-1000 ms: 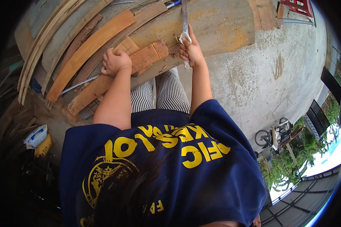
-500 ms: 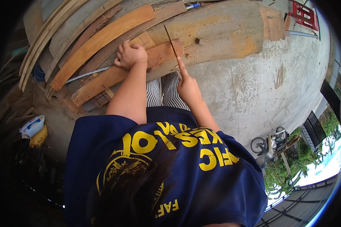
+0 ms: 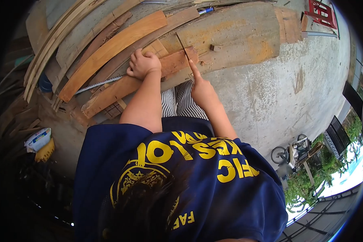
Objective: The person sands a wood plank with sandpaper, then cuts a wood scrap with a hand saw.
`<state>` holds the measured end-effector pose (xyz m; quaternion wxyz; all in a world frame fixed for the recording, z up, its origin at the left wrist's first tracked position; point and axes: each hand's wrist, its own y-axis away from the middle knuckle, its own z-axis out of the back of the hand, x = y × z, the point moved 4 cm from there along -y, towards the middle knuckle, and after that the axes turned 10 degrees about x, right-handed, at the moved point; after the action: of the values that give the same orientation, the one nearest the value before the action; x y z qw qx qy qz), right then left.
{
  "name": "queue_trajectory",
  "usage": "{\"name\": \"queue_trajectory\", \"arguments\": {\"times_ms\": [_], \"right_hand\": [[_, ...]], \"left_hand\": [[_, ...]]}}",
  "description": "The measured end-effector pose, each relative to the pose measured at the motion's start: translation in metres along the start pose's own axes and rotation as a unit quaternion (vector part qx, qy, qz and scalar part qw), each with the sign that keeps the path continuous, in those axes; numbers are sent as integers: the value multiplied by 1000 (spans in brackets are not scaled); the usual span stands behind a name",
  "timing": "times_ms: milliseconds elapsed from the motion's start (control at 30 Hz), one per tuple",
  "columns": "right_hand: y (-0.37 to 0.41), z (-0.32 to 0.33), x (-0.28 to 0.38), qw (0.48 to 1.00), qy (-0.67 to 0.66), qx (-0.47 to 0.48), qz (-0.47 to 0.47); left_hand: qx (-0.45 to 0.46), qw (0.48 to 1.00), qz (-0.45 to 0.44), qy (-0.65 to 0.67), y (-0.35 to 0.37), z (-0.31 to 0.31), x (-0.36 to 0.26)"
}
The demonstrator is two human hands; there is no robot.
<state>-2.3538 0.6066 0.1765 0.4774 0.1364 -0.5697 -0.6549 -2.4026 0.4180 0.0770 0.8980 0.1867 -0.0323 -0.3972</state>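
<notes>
My left hand (image 3: pixel 144 64) presses down on a long reddish-brown wooden plank (image 3: pixel 173 63), its fingers curled over the far edge. Close to those fingers lies a lighter wood piece (image 3: pixel 156 48). With my right hand (image 3: pixel 204 94) I grip a hand saw (image 3: pixel 182 45), index finger stretched along it toward the blade. The thin blade is seen nearly edge-on and crosses the plank near its right end. My palm and fingers hide the saw's handle. Striped trouser legs show beneath the plank.
A wide weathered board (image 3: pixel 238 36) lies beyond the plank, bearing a small wood block (image 3: pixel 216 47). Curved-looking planks (image 3: pixel 117 52) are stacked at left beside a toothed metal strip (image 3: pixel 99 84). A red plastic item (image 3: pixel 322 14) stands far right; sacks (image 3: pixel 42 145) sit at left.
The view has shifted slightly. My right hand and the saw have moved a little forward against the plank, and less blade shows past my finger. My left hand stays on the plank.
</notes>
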Motion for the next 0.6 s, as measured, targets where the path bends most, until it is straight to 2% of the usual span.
{"name": "queue_trajectory", "arguments": {"times_ms": [67, 133, 233, 333, 400, 467, 600], "right_hand": [[24, 0, -17, 1000, -8, 19, -13], [40, 1, -25, 999, -27, 23, 19], [24, 0, -20, 999, -36, 30, -8], [-4, 2, -9, 998, -60, 6, 12], [4, 3, -13, 998, -57, 7, 21], [26, 6, -17, 998, -43, 49, -3], [36, -2, -20, 999, -30, 34, 9]], "left_hand": [[0, 1000, 7, -5, 2, 0, 0], [4, 1000, 9, -7, 2, 2, -2], [2, 1000, 5, -9, 2, 1, -1], [-11, 1000, 1, -10, 2, -1, 0], [0, 1000, 11, -11, 2, -1, 1], [-1, 1000, 11, -11, 1, 0, 0], [13, 1000, 17, -18, 2, 0, 0]]}}
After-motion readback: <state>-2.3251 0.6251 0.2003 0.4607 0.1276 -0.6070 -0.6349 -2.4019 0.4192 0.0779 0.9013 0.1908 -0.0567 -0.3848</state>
